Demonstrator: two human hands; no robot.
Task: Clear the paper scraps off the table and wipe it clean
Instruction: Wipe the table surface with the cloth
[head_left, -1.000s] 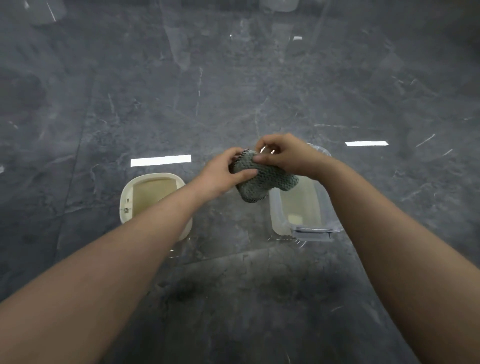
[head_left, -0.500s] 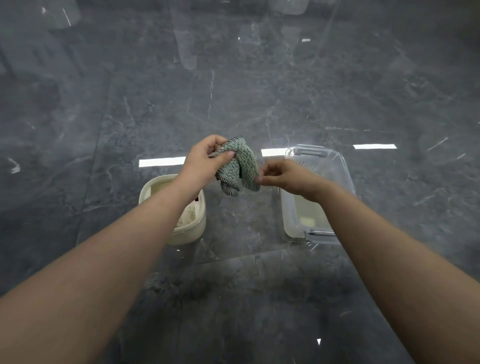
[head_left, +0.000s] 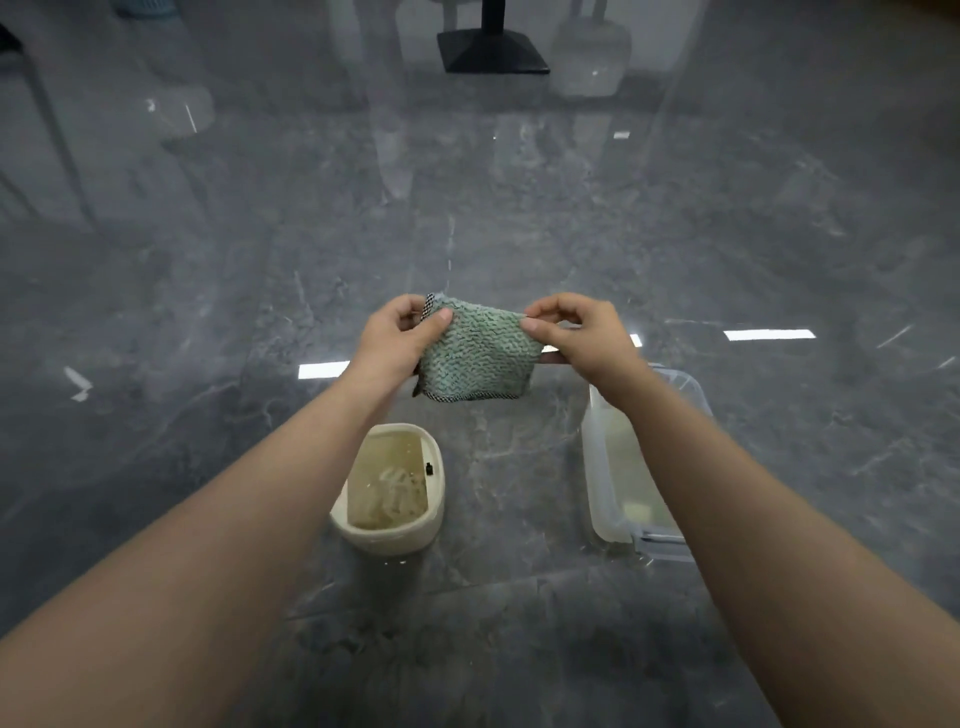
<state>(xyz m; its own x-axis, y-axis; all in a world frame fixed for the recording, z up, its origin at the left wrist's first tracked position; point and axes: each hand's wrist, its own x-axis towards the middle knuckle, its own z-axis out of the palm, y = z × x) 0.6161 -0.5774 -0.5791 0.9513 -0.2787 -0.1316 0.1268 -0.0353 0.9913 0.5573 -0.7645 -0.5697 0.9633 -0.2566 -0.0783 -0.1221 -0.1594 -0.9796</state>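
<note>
A green knitted cloth (head_left: 475, 356) with a dark checked edge hangs spread out in the air above the dark marbled table (head_left: 208, 322). My left hand (head_left: 397, 338) pinches its upper left corner between thumb and fingers. My right hand (head_left: 582, 332) pinches its upper right corner. Below the cloth, a cream oval bin (head_left: 410, 540) holds pale crumpled paper scraps (head_left: 395, 491).
A clear plastic tub (head_left: 597, 467) with a latch stands at the right, partly hidden by my right forearm. A black pedestal base (head_left: 491, 49) shows beyond the table's far edge. Ceiling lights reflect off the glossy tabletop.
The bunched cloth has been opened out flat between both hands. My right hand moved from its lower edge up to the right corner, and both hands rose away from the containers.
</note>
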